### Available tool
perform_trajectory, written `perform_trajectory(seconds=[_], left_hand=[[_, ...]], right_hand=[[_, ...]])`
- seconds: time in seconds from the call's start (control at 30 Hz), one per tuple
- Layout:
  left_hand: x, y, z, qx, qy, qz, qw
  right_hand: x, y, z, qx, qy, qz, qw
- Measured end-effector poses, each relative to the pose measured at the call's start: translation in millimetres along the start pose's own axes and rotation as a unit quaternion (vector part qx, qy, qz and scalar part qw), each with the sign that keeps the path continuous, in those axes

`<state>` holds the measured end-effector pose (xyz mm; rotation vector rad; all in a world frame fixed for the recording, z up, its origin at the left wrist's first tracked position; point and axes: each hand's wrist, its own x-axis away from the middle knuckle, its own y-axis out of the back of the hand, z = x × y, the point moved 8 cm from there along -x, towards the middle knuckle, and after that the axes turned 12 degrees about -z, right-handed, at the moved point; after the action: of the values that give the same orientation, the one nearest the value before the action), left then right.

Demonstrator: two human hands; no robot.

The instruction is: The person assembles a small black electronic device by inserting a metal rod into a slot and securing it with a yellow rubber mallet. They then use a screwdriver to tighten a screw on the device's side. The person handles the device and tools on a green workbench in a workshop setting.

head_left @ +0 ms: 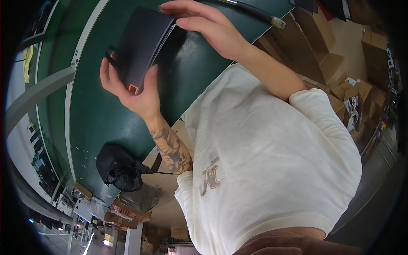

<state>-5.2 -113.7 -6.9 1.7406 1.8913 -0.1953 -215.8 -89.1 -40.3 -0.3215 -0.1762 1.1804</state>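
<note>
A flat black case (142, 40) with a zip along one long edge is held up over the green table between my two hands. My left hand (134, 91) is closed around its lower left end, the thumb along the zip edge. A small orange tab (133, 89) shows beside that thumb, and a thin black strap loop (111, 56) lies by the fingers. At the upper right corner, my right hand (208, 23) grips the case between thumb and fingers near the zip's end. The case's underside is hidden.
Beneath the case spreads the green tabletop (91, 121). A black fabric bag with a strap (121, 165) rests near its left front edge. A black-handled tool (255, 12) lies at the far right. Cardboard boxes (312, 42) stand on the floor to the right.
</note>
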Motion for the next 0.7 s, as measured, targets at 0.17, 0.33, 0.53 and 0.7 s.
perform_trajectory(seconds=[0.17,0.33,0.53,0.7], left_hand=[[0,-1,-1,0.022,-0.002,0.002,1.0],[1,-2,5,0.08,0.039,-0.045,0.995],[5,-3,0,0.036,0.025,-0.073,0.996],[5,-4,-2,0.033,0.024,-0.078,0.996]], right_hand=[[-3,-6,-1,0.0,-0.019,-0.013,1.0],[-8,-13,-5,-0.044,-0.108,-0.051,0.992],[-20,-25,1,-0.189,-0.171,-0.083,0.963],[-26,-24,-12,-0.243,-0.164,-0.032,0.956]])
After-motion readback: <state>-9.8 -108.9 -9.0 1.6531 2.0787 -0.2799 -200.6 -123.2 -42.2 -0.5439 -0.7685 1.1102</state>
